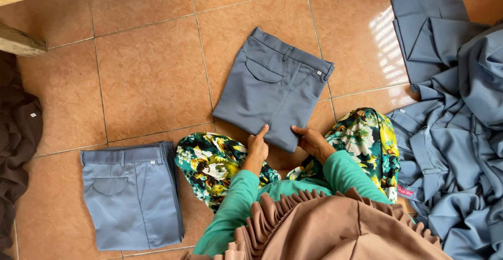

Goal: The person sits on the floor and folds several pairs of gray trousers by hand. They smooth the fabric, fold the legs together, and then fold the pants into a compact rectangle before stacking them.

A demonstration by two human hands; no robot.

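Note:
A folded pair of grey-blue trousers lies on the tiled floor in front of me, waistband away from me, a back pocket flap showing. My left hand rests at its near edge with the forefinger pointing onto the cloth. My right hand grips the same near edge, thumb on top. Both arms wear green sleeves, and my knees in flowered cloth sit on either side.
A neat stack of folded grey-blue trousers lies at the left. A loose heap of the same cloth fills the right side. Dark brown garments lie at the far left, and a wooden beam crosses the top left.

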